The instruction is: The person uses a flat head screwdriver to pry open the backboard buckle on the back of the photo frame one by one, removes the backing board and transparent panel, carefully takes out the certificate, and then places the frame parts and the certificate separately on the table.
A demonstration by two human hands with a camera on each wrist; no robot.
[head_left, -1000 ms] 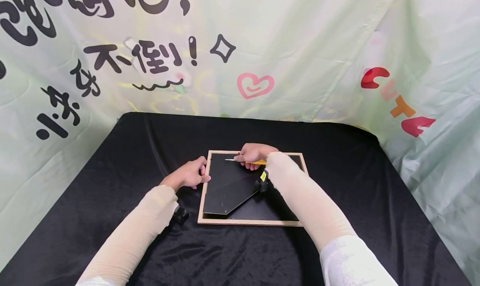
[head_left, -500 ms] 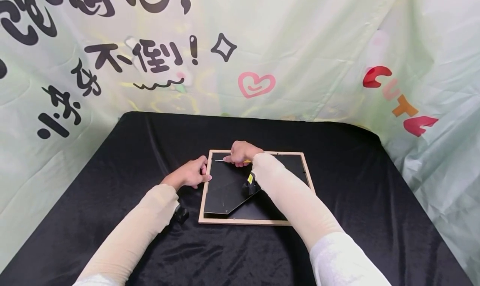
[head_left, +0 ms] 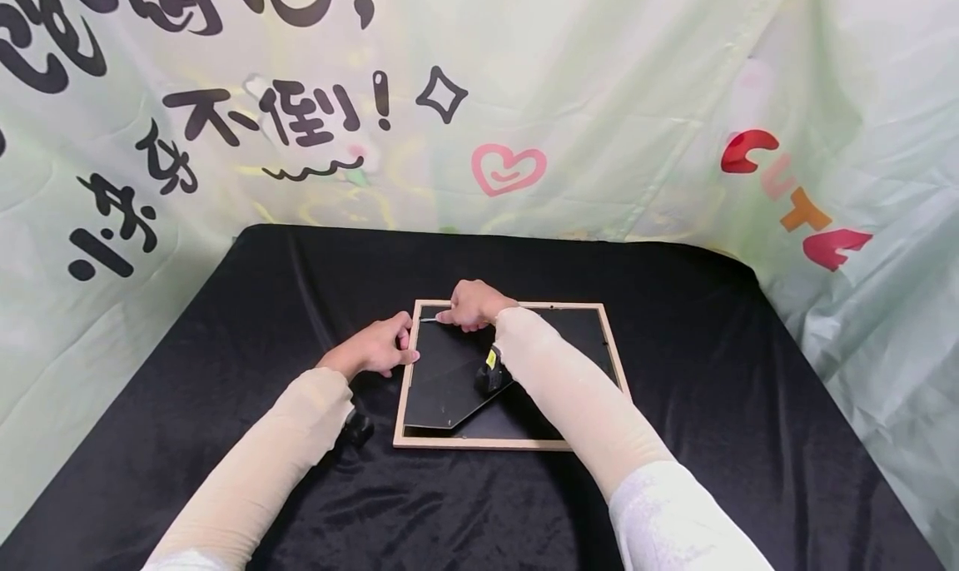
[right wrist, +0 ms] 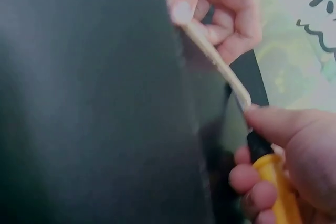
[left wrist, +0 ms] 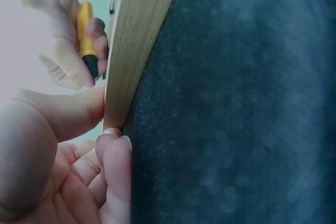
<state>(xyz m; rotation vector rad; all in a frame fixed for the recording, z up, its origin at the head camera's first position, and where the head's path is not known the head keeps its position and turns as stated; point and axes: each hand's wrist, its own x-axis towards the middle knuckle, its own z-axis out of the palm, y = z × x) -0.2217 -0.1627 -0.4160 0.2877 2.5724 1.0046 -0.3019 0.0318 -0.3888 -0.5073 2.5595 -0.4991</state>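
A light wooden picture frame (head_left: 487, 444) lies back side up on the table. An angled black stand flap (head_left: 434, 379) covers much of its black backing board (head_left: 543, 425). At the frame's left side, my left hand (head_left: 378, 346) pinches the wooden edge between thumb and finger. My right hand (head_left: 472, 305) grips a screwdriver (right wrist: 281, 187) with a yellow handle and a black collar. In the head view its thin metal shaft (head_left: 428, 320) points left, the tip right at the inner edge near the frame's far left corner. The right hand hides the handle there.
Black cloth (head_left: 697, 371) covers the table around the frame. Behind it hangs a pale printed curtain (head_left: 622, 96). Small dark tabs (head_left: 552, 307) line the frame's inner edge. A black wrist camera (head_left: 490, 375) hangs close over the flap.
My right hand has moved left along the frame's far side, bringing the screwdriver's tip from over the board to the left inner edge. The left hand keeps its hold on the frame.
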